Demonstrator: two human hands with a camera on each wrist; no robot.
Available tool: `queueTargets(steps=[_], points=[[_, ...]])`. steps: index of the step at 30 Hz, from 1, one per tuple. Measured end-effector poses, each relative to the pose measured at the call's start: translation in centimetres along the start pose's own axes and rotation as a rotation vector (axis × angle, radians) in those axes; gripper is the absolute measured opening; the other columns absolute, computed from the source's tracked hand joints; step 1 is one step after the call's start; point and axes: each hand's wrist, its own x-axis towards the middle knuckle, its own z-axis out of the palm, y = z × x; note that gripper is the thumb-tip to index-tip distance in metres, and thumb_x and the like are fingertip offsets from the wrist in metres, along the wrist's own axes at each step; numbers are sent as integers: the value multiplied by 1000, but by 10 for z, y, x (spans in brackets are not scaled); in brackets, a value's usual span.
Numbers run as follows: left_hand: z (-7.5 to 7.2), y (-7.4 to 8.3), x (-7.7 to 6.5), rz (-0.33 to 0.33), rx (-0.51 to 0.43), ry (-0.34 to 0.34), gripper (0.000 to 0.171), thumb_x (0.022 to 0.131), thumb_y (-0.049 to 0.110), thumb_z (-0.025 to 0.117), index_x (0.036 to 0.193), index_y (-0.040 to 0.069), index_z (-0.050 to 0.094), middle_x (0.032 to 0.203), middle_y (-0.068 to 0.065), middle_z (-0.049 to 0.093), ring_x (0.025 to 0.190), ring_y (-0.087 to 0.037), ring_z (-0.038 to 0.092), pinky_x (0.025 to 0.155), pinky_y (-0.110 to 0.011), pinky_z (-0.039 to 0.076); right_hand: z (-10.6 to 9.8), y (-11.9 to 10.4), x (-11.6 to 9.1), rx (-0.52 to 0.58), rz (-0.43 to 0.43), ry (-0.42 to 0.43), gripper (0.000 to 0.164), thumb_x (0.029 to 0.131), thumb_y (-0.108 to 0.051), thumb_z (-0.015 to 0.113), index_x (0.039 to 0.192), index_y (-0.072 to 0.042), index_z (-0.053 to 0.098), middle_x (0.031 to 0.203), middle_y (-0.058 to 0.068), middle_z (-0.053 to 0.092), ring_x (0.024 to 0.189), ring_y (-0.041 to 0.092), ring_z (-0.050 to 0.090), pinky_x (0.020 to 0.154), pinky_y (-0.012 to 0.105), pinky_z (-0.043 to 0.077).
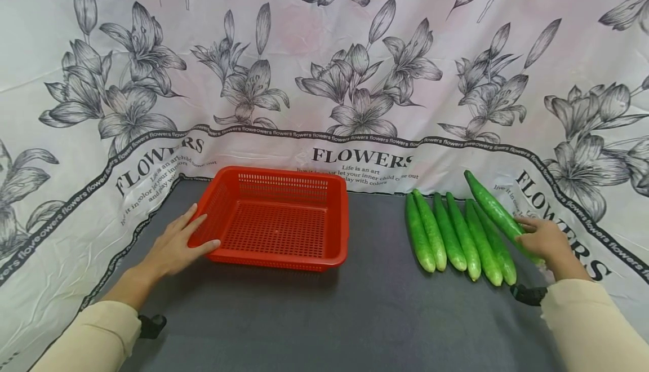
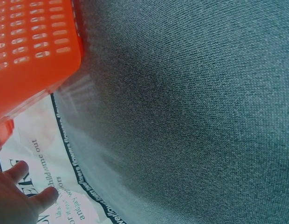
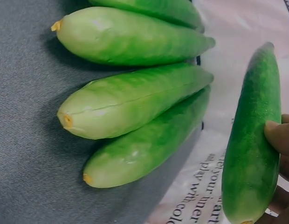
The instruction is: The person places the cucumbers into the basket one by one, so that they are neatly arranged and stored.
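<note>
My right hand (image 1: pixel 547 245) grips a long green cucumber (image 1: pixel 494 206) and holds it tilted above the table at the right. In the right wrist view the thumb presses on the side of this cucumber (image 3: pixel 253 140). Several more cucumbers (image 1: pixel 441 231) lie side by side just left of it, their pale ends toward me. At the left, my left hand (image 1: pixel 174 245) is at the near left corner of a red plastic basket (image 1: pixel 345 220), fingers spread and fairly straight. Whether it bears on the rim is hard to tell. No cucumber lies in the basket.
A dark grey cloth (image 1: pixel 375 304) covers the table. White fabric with a flower print (image 1: pixel 284 101) stands behind and along both sides. A stretch of grey cloth separates the basket from the row of cucumbers.
</note>
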Motion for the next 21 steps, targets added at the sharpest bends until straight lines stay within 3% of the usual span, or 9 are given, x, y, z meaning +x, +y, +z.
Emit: queueTargets(steps=[4,8,12,17,21], points=[[-1,0,0,8,-4,5,81,89,57,58,145,1,40,157,-17,17,133,-49,22,92,-74,23,-4,-5,-5,16,-52,-35,66,88,-13,59,144,8,29,137,39,33,113,65,30,67,48,46],[0,1,-1,4,-9,3,82,89,57,58,145,1,40,157,-17,18,133,-49,22,92,-74,24,-6,-12,-9,16,-87,-42,65,88,-12,60,144,7,32,137,37,35,112,64,34,67,49,47],[-1,2,-2,5,-16,-2,82,89,56,58,146,1,40,157,-18,18,133,-49,22,93,-74,24,-8,-20,-10,-8,-134,-49,63,88,-10,60,143,7,35,136,37,37,107,60,43,63,43,47],[-1,2,-2,2,-14,-5,82,89,57,58,146,1,39,157,-18,17,133,-49,22,92,-74,24,-11,-34,-12,-16,-181,-49,63,87,-10,62,143,6,37,136,36,39,110,60,41,66,43,47],[0,1,-2,2,-12,-4,82,88,57,58,146,1,39,157,-18,17,133,-49,22,92,-75,24,-12,-46,-16,26,-220,-60,62,86,-7,62,142,6,38,135,37,40,111,59,43,60,40,48]])
